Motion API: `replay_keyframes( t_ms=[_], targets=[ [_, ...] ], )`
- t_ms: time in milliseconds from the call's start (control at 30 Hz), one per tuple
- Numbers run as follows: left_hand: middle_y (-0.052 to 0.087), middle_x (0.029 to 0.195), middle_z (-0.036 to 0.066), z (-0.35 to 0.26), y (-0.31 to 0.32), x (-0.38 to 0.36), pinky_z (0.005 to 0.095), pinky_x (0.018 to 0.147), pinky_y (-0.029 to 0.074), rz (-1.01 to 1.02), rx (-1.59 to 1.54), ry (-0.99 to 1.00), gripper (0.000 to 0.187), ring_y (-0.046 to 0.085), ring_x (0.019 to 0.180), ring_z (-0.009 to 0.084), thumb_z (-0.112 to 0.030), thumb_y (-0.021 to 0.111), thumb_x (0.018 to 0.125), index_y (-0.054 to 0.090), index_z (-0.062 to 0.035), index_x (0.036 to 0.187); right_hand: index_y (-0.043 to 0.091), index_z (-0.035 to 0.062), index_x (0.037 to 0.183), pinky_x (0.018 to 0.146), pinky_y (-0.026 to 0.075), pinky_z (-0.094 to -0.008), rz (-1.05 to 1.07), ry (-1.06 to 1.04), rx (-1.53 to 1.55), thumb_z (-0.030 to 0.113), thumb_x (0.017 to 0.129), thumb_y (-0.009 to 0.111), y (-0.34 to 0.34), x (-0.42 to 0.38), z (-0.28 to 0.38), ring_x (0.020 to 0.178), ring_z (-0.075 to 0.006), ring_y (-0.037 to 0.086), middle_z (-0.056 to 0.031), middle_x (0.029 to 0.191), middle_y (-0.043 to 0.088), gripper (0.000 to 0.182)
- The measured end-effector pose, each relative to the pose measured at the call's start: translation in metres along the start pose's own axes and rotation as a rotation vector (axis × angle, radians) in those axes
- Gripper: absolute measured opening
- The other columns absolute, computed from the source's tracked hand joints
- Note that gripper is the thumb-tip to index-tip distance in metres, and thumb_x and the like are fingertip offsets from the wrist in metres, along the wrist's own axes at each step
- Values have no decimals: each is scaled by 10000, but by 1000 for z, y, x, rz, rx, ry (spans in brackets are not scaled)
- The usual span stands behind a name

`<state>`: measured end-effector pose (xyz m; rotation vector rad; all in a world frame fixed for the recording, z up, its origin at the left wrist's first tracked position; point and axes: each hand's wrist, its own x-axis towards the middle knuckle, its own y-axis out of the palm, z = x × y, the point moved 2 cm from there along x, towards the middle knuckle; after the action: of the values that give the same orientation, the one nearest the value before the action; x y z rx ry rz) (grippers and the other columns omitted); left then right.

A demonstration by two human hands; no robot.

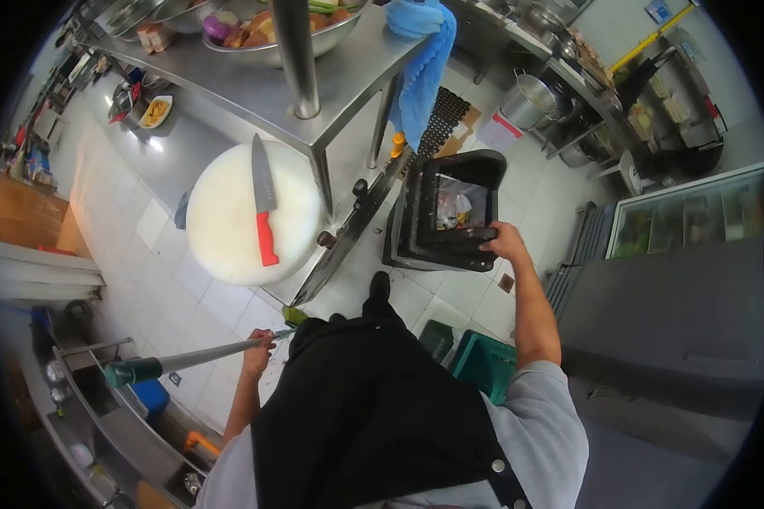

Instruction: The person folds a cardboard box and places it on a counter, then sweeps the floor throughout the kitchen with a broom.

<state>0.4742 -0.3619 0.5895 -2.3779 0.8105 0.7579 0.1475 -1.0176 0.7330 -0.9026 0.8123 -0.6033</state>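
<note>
My left hand (258, 351) is wrapped round the grey pole of a broom (212, 353). A dark green cap ends the pole at the left, and a bit of green bristle shows beside my apron; the rest of the head is hidden. My right hand (506, 242) grips the near right rim of a black trash bin (416, 242), which looks tilted. Inside the bin lies some rubbish (455, 209) with clear plastic. Left of the bin, a large knife (264, 199) with a red handle rests on a round white cutting board (216, 212).
A steel shelf (229, 97) above the counter carries a bowl of vegetables (280, 38). A blue towel (414, 76) hangs from its corner. Green crates (484, 360) stand by my right side, near a glass-topped fridge (662, 314). A large pot (530, 100) stands beyond the bin.
</note>
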Motion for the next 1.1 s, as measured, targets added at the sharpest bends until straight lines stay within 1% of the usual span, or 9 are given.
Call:
replay_keyframes(
  t_ms=[133, 300, 400, 600, 633, 733, 800, 967, 1100],
  targets=[
    [733, 1106, 63, 13, -5, -15, 319, 665, 516, -4, -2, -12, 329, 717, 874, 166, -412, 685, 1030, 638, -88, 1062, 771, 45, 1082, 857, 590, -429, -35, 40, 101, 157, 667, 918, -1, 2, -38, 936, -319, 758, -167, 967, 785, 454],
    [725, 1169, 72, 28, -13, -24, 313, 665, 524, -19, -40, -24, 345, 707, 865, 164, -425, 693, 1022, 642, -88, 1077, 787, 140, 1142, 896, 595, -482, -42, -28, -310, 230, 701, 906, -22, -2, 33, 1038, -376, 747, -144, 1064, 794, 466],
    [719, 1158, 70, 20, -14, -19, 315, 664, 526, -32, -65, -14, 353, 702, 870, 160, -428, 693, 1021, 648, -87, 1101, 782, 153, 1177, 912, 600, -481, -60, -79, -372, 233, 707, 907, -24, 7, 43, 1048, -367, 748, -140, 1073, 794, 492],
    [721, 1074, 59, 23, -7, -14, 316, 667, 519, -50, -90, 16, 345, 695, 879, 155, -412, 683, 1028, 656, -83, 1129, 776, 177, 1220, 928, 599, -484, 6, 5, -251, 266, 729, 920, 1, -4, 80, 1098, -356, 744, -136, 1129, 791, 519],
    [721, 1059, 57, 23, -6, -15, 316, 669, 518, -49, -82, 19, 342, 695, 877, 156, -406, 680, 1030, 657, -80, 1130, 768, 182, 1250, 938, 597, -489, -6, 51, -229, 276, 735, 923, 13, -4, 78, 1108, -363, 742, -151, 1138, 789, 546],
    [718, 1026, 55, 22, -2, -23, 318, 683, 518, -56, -63, 12, 333, 693, 876, 150, -388, 677, 1037, 661, -69, 1133, 779, 172, 1221, 939, 587, -476, -46, 56, -194, 262, 723, 908, 46, -4, 61, 1088, -367, 741, -155, 1084, 792, 522],
    [717, 1015, 52, 20, -2, -29, 322, 687, 518, -58, -65, 7, 331, 693, 876, 146, -385, 680, 1037, 662, -69, 1132, 776, 185, 1247, 954, 586, -478, -44, 47, -165, 267, 731, 909, 51, 2, 54, 1105, -366, 738, -152, 1123, 788, 538],
    [730, 1070, 56, 12, -4, -27, 336, 699, 528, -34, -53, 6, 320, 702, 892, 149, -385, 685, 1035, 661, -82, 1131, 747, 206, 1319, 952, 587, -474, 7, -29, -240, 263, 735, 911, 54, -4, 71, 1113, -357, 739, -147, 1165, 784, 609],
    [730, 1068, 47, 19, -7, -13, 342, 698, 528, -35, -79, -27, 296, 703, 896, 147, -381, 687, 1037, 660, -99, 1126, 756, 185, 1285, 959, 591, -486, -2, 11, -202, 270, 744, 905, 52, -7, 64, 1100, -362, 739, -160, 1148, 783, 567]
  ],
)
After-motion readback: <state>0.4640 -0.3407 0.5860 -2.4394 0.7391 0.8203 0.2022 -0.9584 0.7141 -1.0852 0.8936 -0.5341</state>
